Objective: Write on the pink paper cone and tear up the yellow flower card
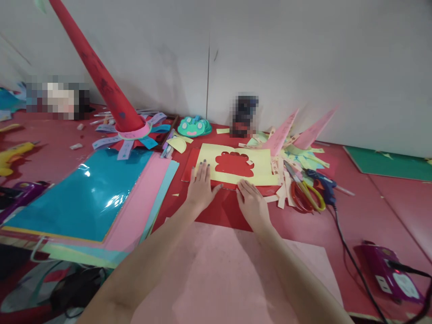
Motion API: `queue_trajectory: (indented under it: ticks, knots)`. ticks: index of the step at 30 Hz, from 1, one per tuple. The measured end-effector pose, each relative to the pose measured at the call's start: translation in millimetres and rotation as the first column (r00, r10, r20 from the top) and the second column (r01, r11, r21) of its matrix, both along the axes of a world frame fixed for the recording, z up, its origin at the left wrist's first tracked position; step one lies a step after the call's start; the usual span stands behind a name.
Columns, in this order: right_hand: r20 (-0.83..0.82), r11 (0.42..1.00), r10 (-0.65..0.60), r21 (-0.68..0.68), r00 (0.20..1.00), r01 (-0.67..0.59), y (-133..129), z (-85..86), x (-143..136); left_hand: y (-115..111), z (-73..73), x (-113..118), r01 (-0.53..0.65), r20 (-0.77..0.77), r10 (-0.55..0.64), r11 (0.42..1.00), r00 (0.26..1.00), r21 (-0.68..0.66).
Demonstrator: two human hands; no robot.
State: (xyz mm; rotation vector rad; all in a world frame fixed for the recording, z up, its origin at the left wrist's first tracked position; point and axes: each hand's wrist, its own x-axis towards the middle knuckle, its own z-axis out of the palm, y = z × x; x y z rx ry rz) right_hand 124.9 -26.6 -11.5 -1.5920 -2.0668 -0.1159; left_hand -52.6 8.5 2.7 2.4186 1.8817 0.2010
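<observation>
A yellow sheet of paper point(205, 155) with a cut-out opening lies on red card on the table. Red shows through the scalloped opening point(234, 165) in its middle, with a small pale scrap at its right side. My left hand point(200, 189) rests flat on the sheet's left front part, fingers stretched out. On the front edge, further right, my right hand point(252, 202) lies flat, fingertips touching the yellow paper. Neither hand grips anything. A large pink sheet point(219, 274) spreads beneath my forearms.
Scissors point(305, 191) and a blue glue gun point(322, 184) lie right, its cord trailing to a purple power strip point(393, 272). Pink cones point(283, 132) stand behind. Left are a blue sheet point(84, 193), a tall red cone point(101, 72) and a green frog cutout point(192, 127).
</observation>
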Motion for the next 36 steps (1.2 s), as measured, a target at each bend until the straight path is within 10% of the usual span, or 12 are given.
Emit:
queue_trajectory:
  ticks: [5, 36]
  knots:
    - [0.010, 1.000, 0.002, -0.022, 1.000, -0.002, 0.5, -1.5, -0.2, -7.1, 2.6, 10.8, 0.303, 0.014, -0.302, 0.951, 0.953, -0.070]
    - [0.130, 0.943, -0.285, -0.141, 0.950, 0.303, -14.7, 1.8, -1.4, -6.8, 4.3, 6.8, 0.317, 0.078, -0.311, 0.945, 0.947, -0.078]
